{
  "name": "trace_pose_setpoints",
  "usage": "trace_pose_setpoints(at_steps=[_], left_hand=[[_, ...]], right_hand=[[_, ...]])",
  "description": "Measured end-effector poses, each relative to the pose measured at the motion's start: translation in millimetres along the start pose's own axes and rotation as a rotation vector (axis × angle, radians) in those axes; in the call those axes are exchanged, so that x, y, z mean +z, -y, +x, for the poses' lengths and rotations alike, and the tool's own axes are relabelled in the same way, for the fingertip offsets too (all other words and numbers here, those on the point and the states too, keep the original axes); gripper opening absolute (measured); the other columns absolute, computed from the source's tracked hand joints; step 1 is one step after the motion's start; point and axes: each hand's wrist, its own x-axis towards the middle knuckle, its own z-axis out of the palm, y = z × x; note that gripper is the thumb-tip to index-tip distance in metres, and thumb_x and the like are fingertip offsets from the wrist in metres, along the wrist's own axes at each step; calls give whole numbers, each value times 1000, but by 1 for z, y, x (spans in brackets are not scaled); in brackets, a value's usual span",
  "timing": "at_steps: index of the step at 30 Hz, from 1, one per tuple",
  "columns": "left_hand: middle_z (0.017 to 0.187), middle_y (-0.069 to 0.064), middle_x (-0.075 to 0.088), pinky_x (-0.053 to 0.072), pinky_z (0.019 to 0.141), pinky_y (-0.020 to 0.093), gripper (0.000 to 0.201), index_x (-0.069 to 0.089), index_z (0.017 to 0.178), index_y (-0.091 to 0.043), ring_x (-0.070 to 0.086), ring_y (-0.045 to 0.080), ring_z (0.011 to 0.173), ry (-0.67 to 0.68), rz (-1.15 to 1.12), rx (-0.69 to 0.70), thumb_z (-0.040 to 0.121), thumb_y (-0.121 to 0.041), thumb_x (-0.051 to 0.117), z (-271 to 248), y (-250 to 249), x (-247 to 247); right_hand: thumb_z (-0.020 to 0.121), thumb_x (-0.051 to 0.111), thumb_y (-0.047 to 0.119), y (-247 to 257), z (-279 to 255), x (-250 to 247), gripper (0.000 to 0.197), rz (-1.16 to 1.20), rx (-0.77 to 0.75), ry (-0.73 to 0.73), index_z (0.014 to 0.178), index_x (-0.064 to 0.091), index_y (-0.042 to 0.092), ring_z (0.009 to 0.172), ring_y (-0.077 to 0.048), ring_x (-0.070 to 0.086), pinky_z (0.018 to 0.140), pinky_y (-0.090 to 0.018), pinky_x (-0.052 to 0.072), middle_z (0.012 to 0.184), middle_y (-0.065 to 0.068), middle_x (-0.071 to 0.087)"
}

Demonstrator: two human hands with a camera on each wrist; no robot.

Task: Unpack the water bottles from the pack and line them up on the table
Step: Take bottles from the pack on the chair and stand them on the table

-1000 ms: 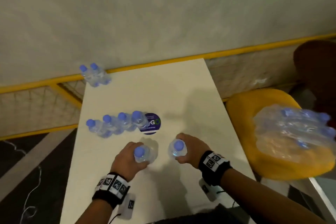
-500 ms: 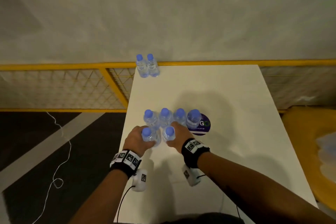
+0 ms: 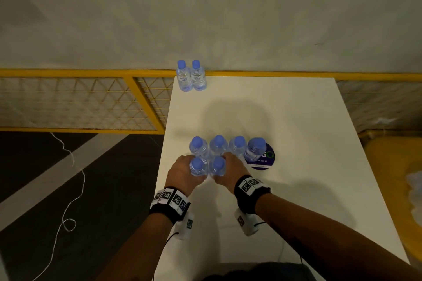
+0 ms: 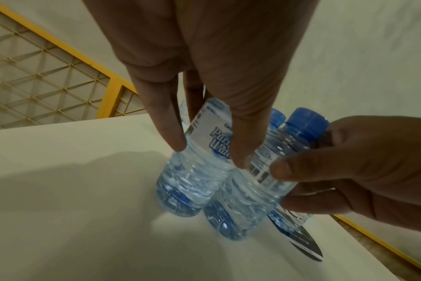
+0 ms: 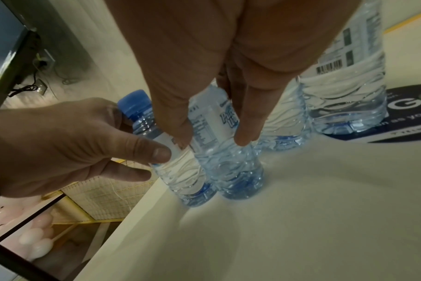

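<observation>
1. Left hand (image 3: 182, 172) wrapped round a blue-capped water bottle (image 3: 198, 166), fingers and thumb curled on its label, base down on the white table (image 3: 296, 121).
2. Right hand (image 3: 229, 172) clamped the same way round a second bottle (image 3: 218, 166), upright, touching the first side by side.
3. Seen from the left wrist: left fingers (image 4: 166, 121) pressed on the label of its bottle (image 4: 192, 180), right hand (image 4: 363, 167) holding the neighbour (image 4: 248, 205).
4. Seen from the right wrist: right fingers (image 5: 250, 117) down the label, both bases planted near the table's left edge.
5. Directly behind the pair, a row of four bottles (image 3: 228, 147), standing close together, the rightmost on a dark round sticker (image 3: 265, 159).
6. Further back, at the far left corner, two more bottles (image 3: 191, 76) standing together.
7. Beyond the table, a yellow mesh railing (image 3: 91, 102); at the far right, yellow seat (image 3: 388, 166) partly in frame.
</observation>
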Motion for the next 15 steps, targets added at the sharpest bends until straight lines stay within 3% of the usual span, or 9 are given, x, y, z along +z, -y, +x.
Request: trace_pose_setpoints(at_steps=[4,7,9,11,12,13,15], left_hand=[[87,-16,70,63,79,37,31,64,93,-41,70,7,79,-28,-42,7,73,-64,67,0,12,12],[88,-17,67,62,81,35,31,60,92,-41,67,5,82,-59,-9,27,70,-61,70,-3,11,12],[89,-16,67,61,82,38,35,59,94,-39,66,7,83,-48,-8,12,67,-57,72,-6,10,11],[100,-13,67,60,86,40,58,57,107,-36,67,12,92,-74,-38,-61,58,-59,80,-15,7,7],[106,-11,65,58,88,38,72,55,113,-30,67,15,97,-71,-56,-119,55,-61,83,-21,8,6],[108,-10,62,55,88,34,76,54,115,-23,66,18,100,-18,-18,-167,57,-60,86,-28,10,8],[103,-6,61,44,83,28,65,59,109,-19,62,19,97,204,158,-187,68,-64,82,-43,7,14]], right_hand=[[63,70,44,1,-3,-1,33,29,-19,-20,85,50,30,66,-4,58,60,-24,45,75,10,57],[63,72,46,-2,-8,-3,36,85,-27,-14,89,51,32,71,-5,61,66,-29,53,79,11,60],[62,72,50,-7,-13,-5,45,98,-46,-23,98,51,35,79,-5,62,74,-34,56,88,13,61],[62,77,49,-11,-25,-15,66,130,-55,-8,120,46,39,99,-10,62,88,-38,54,112,15,60],[64,80,48,-14,-32,-22,79,129,-51,17,132,43,34,109,-13,60,95,-39,50,125,11,56],[67,82,46,-18,-41,-32,85,103,-24,67,139,41,26,114,-17,57,99,-39,48,130,6,53],[75,81,44,-33,-59,-50,75,19,12,159,135,47,15,111,-22,61,96,-37,50,128,-2,56]])
